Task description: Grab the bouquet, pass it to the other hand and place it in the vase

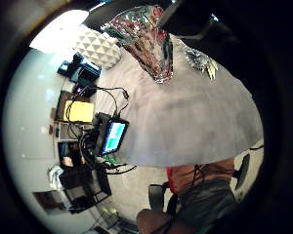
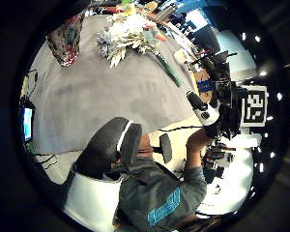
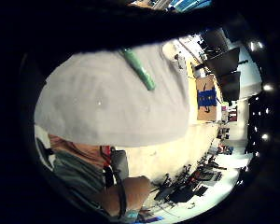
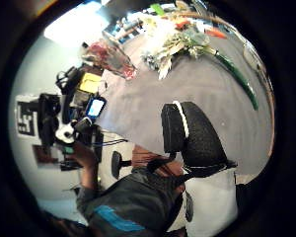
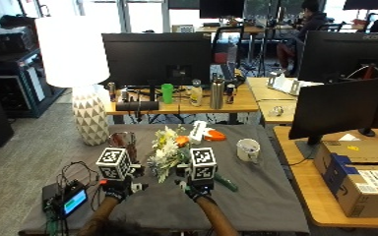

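The bouquet (image 5: 166, 151) lies flat on the grey cloth-covered table (image 5: 254, 196), its white and yellow flower heads toward the far left and its green wrapped stem (image 5: 223, 182) running toward the near right. The table stands in an office: just past its far edge is a wooden desk (image 5: 176, 105) carrying dark monitors (image 5: 159, 59), a green cup (image 5: 167, 93) and some bottles, and a tall white lamp (image 5: 78, 73) with a faceted base stands on the floor at the far left. On the cloth, a white mug (image 5: 247, 149) sits to the right, a small device with a lit screen (image 5: 68, 200) and its cables lies at the near left corner, and the vase (image 5: 127, 142), glassy and mottled in red and dark tones, stands upright just left of the flowers. The left hand (image 5: 118, 189) is held above the table on the near side of the vase, left of the blooms; the right hand (image 5: 195, 189) is held above the cloth near the stem. Both are apart from the bouquet, and neither holds anything. I cannot tell whether the fingers of either hand are spread or curled. The cloth looks smooth and matte with faint creases; the flowers are spiky and ragged at their tips, while the stem wrap reads as a slim, even green tube (image 3: 139, 70).
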